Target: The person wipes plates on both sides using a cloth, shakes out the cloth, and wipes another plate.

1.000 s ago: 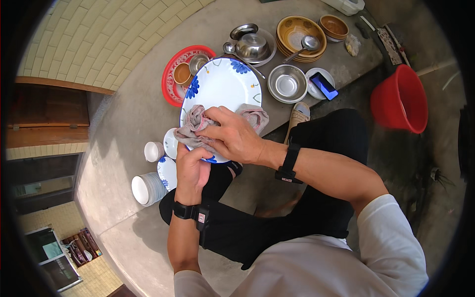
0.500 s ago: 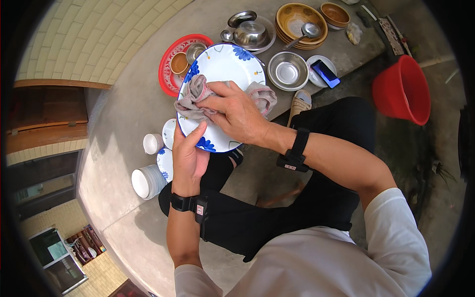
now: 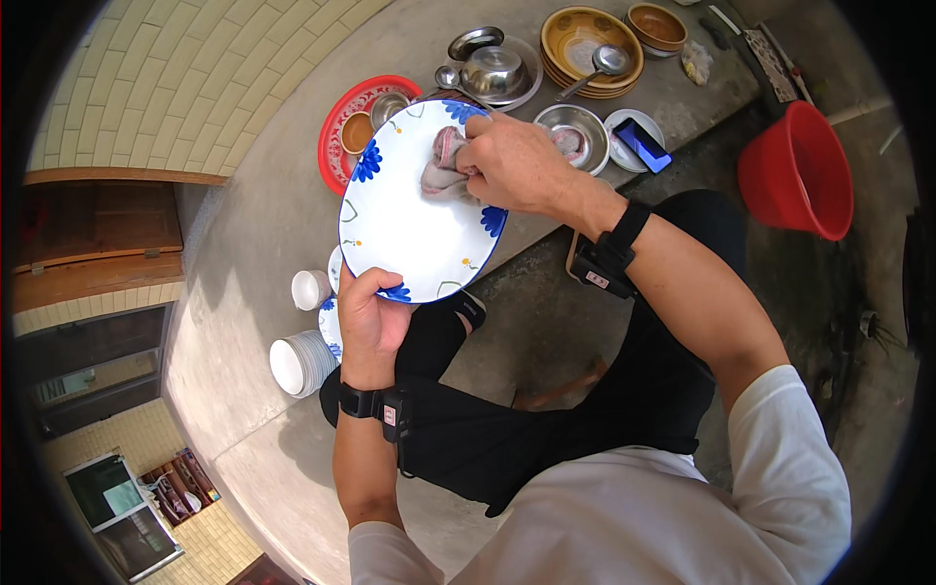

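Note:
A large white plate (image 3: 409,229) with blue flowers and a blue rim is tilted up in front of me. My left hand (image 3: 375,317) grips its lower left edge, thumb on the face and the fingers behind it. At the plate's upper right, my right hand (image 3: 522,166) is closed on a greyish cloth (image 3: 446,175) with pink edging. The cloth presses against the plate's face, and part of it hangs past the rim, over a steel bowl. Both wrists wear black straps with small boxes.
Beyond the plate stand a red patterned tray (image 3: 336,112), steel bowls (image 3: 492,73), stacked brown bowls (image 3: 561,39) with a ladle (image 3: 611,60), and a phone (image 3: 639,144) on a saucer. A red bucket (image 3: 770,180) is at right. White bowls (image 3: 302,363) are stacked at left.
My right hand has slid the cloth from the plate's left side to its upper right. The plate has turned and shifted slightly left; my left hand has moved lower along its rim.

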Tool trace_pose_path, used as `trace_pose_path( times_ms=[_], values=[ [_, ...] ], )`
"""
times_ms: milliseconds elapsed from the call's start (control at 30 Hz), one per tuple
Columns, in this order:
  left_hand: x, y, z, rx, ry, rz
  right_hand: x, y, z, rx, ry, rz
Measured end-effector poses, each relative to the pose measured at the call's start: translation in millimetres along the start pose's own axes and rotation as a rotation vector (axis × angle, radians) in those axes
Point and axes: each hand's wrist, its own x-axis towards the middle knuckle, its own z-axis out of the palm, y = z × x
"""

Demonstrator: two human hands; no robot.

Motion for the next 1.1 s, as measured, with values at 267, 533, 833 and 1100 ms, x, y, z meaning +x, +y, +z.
trace_pose_path(
  times_ms=[267,533,833,1100],
  values=[
    [5.9,-3.4,-3.3,-0.071,0.002,-0.018,26.5,-13.9,-43.8,1.901,0.699,0.295],
    [5.2,-2.7,-7.2,-0.133,-0.023,-0.052,8.5,-21.2,50.1,0.389,0.113,0.147],
    [5.4,2.2,-5.2,-0.059,-0.038,-0.022,-16.1,-70.8,55.8,0.586,0.077,-0.328],
    [-4.2,8.3,-5.0,0.114,-0.026,0.017,-1.9,-30.8,47.6,0.08,0.294,-0.256]
  ],
)
